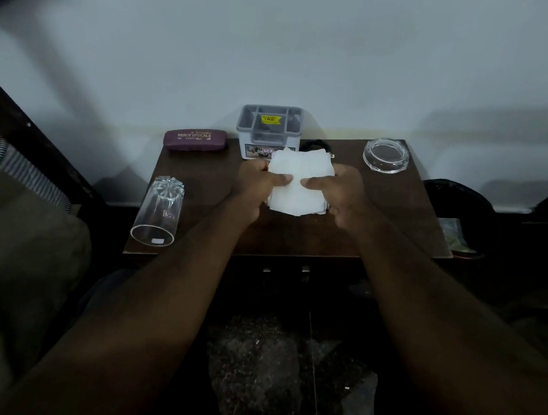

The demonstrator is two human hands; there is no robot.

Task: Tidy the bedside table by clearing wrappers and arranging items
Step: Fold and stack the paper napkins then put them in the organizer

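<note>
tissues (298, 182) held above mid-table (387, 200) | left hand (254, 184) and right hand (339, 194) each pinched a side | risk: loose sheets could slip free; glass (158, 210), on its side at the edge, might roll off

I'm in a bedroom at home: small wooden table (387, 200) against the wall, bedding (4, 226) beside it, spectacle case (195, 139), glass (157, 215).
</note>
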